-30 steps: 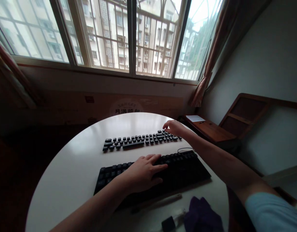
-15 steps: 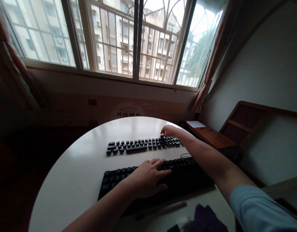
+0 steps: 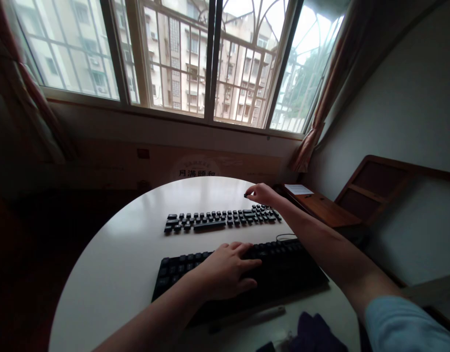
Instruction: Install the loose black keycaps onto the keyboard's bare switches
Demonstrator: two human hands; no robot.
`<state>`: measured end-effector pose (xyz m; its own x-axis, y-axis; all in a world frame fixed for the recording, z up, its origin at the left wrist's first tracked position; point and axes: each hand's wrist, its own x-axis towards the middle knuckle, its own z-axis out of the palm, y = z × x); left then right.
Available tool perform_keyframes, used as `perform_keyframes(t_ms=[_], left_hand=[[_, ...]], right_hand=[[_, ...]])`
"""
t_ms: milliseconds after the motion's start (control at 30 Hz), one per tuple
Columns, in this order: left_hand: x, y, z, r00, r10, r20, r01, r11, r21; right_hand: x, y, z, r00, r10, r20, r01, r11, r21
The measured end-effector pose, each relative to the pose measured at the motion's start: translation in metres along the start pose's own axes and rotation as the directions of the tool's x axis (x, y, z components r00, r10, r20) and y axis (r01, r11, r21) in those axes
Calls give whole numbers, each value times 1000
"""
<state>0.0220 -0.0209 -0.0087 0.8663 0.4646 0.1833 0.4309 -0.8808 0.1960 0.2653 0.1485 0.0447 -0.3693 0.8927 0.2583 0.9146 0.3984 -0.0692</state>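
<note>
A black keyboard [image 3: 283, 266] lies near me on the round white table [image 3: 115, 274]. My left hand [image 3: 225, 271] rests flat on its middle, fingers spread. Beyond it, rows of loose black keycaps [image 3: 210, 219] are laid out on the table in keyboard order. My right hand [image 3: 261, 194] hovers just above the right end of those rows, fingertips pinched on a small black keycap [image 3: 246, 195].
A thin stick-like tool [image 3: 246, 317] and a dark purple cloth [image 3: 312, 335] lie at the table's near edge. A wooden side table [image 3: 323, 208] with a paper on it stands to the right. A barred window [image 3: 210, 58] fills the wall behind.
My right hand has risen from the right end of the keycap rows with a keycap pinched in its fingertips. My left hand stays on the keyboard. The view shifted slightly.
</note>
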Motion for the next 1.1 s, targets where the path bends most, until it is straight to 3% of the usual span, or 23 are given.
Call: perform_keyframes(t_ms=[100,167,267,367,533,667,933,1100], left_hand=[[-1,-2,-2,1000,0,-2,0,999,-43],[0,-4,-3,1000,5,-4,-6,998,-64],[2,-4,-3,1000,9,-5,-10,997,-73],[4,-2,-2,1000,-7,8,8,998,-64],[5,-3,-3,999,-34,13,35,994,-107],[3,-10,-10,992,-129,-17,123,975,-186],[1,-9,-4,993,-28,117,26,999,19],[4,-10,1,986,-37,160,30,998,48]], right_hand=[[-51,-7,-15,995,-18,-94,28,994,107],[-95,-11,-20,981,-21,-193,75,958,278],[-154,-17,-17,971,8,-240,99,897,430],[-188,-24,-6,967,30,-251,109,846,522],[-198,-33,10,958,-41,-284,196,817,542],[-198,-35,14,940,-111,-322,263,838,478],[-199,-31,12,952,-112,-286,243,845,477],[-199,-31,12,958,-188,-219,269,855,444]])
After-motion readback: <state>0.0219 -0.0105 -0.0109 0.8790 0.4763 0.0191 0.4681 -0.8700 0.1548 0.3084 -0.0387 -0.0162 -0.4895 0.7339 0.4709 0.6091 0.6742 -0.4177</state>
